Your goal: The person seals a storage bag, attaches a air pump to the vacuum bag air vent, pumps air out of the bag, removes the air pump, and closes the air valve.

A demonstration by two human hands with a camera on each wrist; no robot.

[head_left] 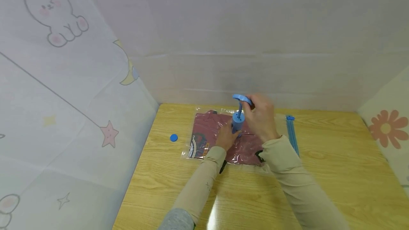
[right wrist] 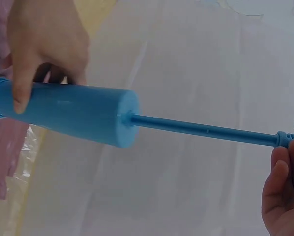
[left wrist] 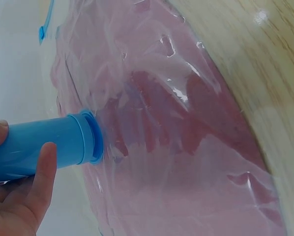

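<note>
A blue hand pump [head_left: 238, 120] stands upright on a clear vacuum storage bag [head_left: 188, 153] that holds a folded dark pink garment [head_left: 246, 152]. My left hand [head_left: 226, 137] grips the pump's barrel low down, with its fingers and thumb around it in the left wrist view. The barrel's lower end [left wrist: 90, 137] meets the bag's plastic. My right hand [head_left: 260, 114] holds the pump's handle [head_left: 242, 98] at the top. Between handle and barrel a long stretch of the blue rod [right wrist: 206, 130] shows, drawn out of the barrel.
Left of the bag, a round blue cap [head_left: 173, 137] lies on the wooden table [head_left: 326, 173]. A blue zip strip with its slider [head_left: 290, 118] runs along the bag's right end. Pale sheets [head_left: 239, 38] with printed figures stand around the table's back and sides.
</note>
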